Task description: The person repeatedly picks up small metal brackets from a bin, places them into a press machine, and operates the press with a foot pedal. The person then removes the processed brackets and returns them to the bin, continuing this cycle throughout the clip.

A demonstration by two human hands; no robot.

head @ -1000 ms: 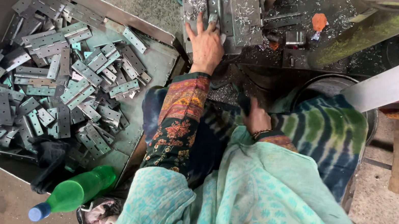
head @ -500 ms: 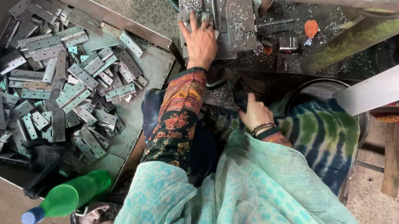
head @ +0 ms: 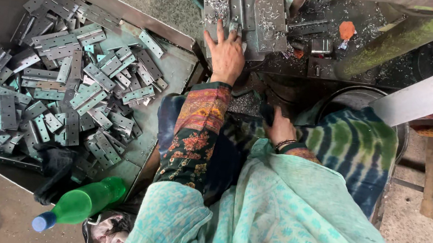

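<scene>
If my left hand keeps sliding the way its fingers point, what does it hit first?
Probably the open metal hinge on the machine bed: the left hand already has fingertips at its lower edge. Depth is unclear.

Green plastic bottle [head: 84,203] w/ blue cap, lying bottom left beside tray; no labels, signs, screens

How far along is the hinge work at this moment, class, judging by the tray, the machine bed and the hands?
Done: cannot tell; metal shavings litter the machine bed, so some cutting has happened. In hand: the left hand presses on a hinge plate on the bed, while the right hand rests low near the lap. Left: the metal tray holds a large heap of hinges.
</scene>
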